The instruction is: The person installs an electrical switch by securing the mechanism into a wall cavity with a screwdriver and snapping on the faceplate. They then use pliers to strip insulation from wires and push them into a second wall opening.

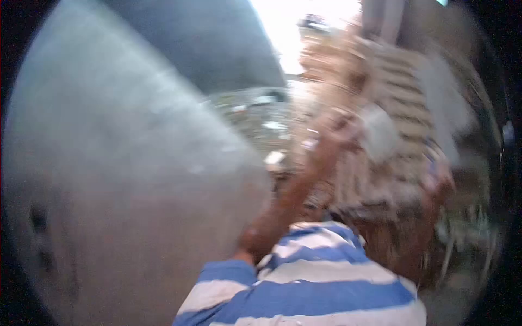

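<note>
Motion blur smears the whole head view. My left hand (343,127) reaches forward over the middle of the work surface, its fingers curled in. A white, roundish object (379,133) sits against those fingers; its kind is too blurred to name. Farther right, my right hand (439,178) is at the side of a tan, ridged stack or row of slats (405,92). Something small and bluish (432,155) shows at its fingertips, but the fingers are too smeared to read.
A large grey metal-like panel (136,163) fills the left side, close to my left arm. Behind it rises a darker blue-grey panel (212,43). Scattered debris (261,122) lies on the ground between panel and stack. A whitish sheet (448,103) borders the stack's right side.
</note>
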`<state>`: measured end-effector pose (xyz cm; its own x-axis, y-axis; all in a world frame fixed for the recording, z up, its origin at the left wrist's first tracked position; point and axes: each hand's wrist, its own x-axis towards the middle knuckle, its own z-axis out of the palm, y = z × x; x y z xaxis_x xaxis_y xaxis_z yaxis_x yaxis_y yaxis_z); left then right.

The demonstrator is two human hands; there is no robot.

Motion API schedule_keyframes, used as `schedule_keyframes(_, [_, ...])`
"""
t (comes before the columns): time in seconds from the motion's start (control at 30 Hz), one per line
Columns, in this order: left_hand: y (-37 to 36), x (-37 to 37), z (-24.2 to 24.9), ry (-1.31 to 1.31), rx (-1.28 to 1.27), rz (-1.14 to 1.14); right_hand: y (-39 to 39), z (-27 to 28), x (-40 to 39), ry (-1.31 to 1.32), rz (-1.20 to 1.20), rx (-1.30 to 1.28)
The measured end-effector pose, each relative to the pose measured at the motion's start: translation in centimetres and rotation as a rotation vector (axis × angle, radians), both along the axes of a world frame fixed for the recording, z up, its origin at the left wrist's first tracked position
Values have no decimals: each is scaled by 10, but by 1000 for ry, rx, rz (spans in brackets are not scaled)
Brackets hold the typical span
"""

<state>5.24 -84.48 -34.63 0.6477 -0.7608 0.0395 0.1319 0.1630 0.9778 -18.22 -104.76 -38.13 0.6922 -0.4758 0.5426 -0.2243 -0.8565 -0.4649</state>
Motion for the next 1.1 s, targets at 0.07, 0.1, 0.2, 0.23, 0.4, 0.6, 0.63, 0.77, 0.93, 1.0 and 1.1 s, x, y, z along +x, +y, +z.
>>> schedule_keyframes(0.07, [67,-21,33,-30,-30,184,6,-1,16,23,111,203])
schedule_keyframes(0.1, [88,-33,41,11,-75,167,14,-3,28,41,170,314])
schedule_keyframes(0.2, [118,-32,-11,90,-25,48,66,-10,72,121,378,576])
schedule_keyframes(0.23, [138,-33,-20,69,-30,88,90,-11,85,155,437,649])
schedule_keyframes(0.4, [239,-55,-53,-300,66,486,260,-5,120,139,557,912])
schedule_keyframes(0.6, [337,-126,-53,300,-84,650,377,-3,128,148,783,981])
schedule_keyframes(0.63, [351,-131,-62,238,8,750,390,-1,128,200,874,961])
schedule_keyframes(0.77, [403,-155,-50,33,321,970,440,-8,129,297,1100,1173])
schedule_keyframes(0.93, [437,-173,-22,-123,312,1246,487,20,128,325,1193,1102])
schedule_keyframes(1.0, [448,-173,-12,-186,238,1286,503,25,129,219,1232,1090])
schedule_keyframes(1.1, [464,-171,14,-323,203,1363,518,46,133,181,1240,1024])
